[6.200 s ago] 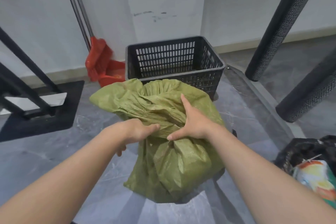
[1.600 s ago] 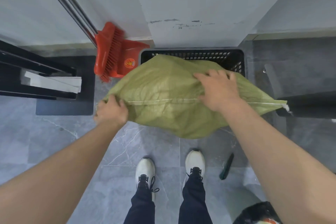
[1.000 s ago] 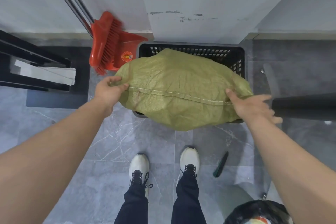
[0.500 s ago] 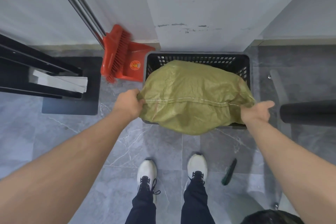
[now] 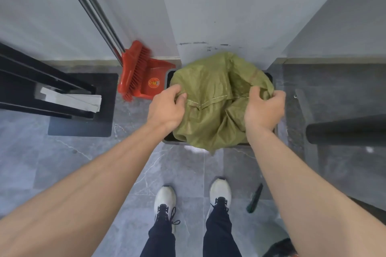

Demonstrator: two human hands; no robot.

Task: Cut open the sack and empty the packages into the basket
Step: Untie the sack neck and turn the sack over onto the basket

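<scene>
A crumpled green woven sack [image 5: 217, 98] hangs over the black plastic basket [image 5: 169, 139], covering nearly all of it; only bits of the basket's rim show. My left hand [image 5: 167, 108] grips the sack's stitched bottom seam on the left, and my right hand [image 5: 263, 108] grips the same seam on the right. The sack looks slack and bunched. The packages and the inside of the basket are hidden under the fabric. A dark green cutter [image 5: 254, 198] lies on the floor by my right foot.
A red broom and dustpan [image 5: 139, 77] lean against the wall left of the basket. A black rack base [image 5: 62, 100] stands at far left. A dark cylindrical post [image 5: 344, 131] lies at right. A black bag [image 5: 279, 249] sits at the bottom right. My feet stand on grey tile.
The sack, earlier full and lying across the basket, now hangs slack and bunched upward. Both hands have drawn closer together and higher along the seam.
</scene>
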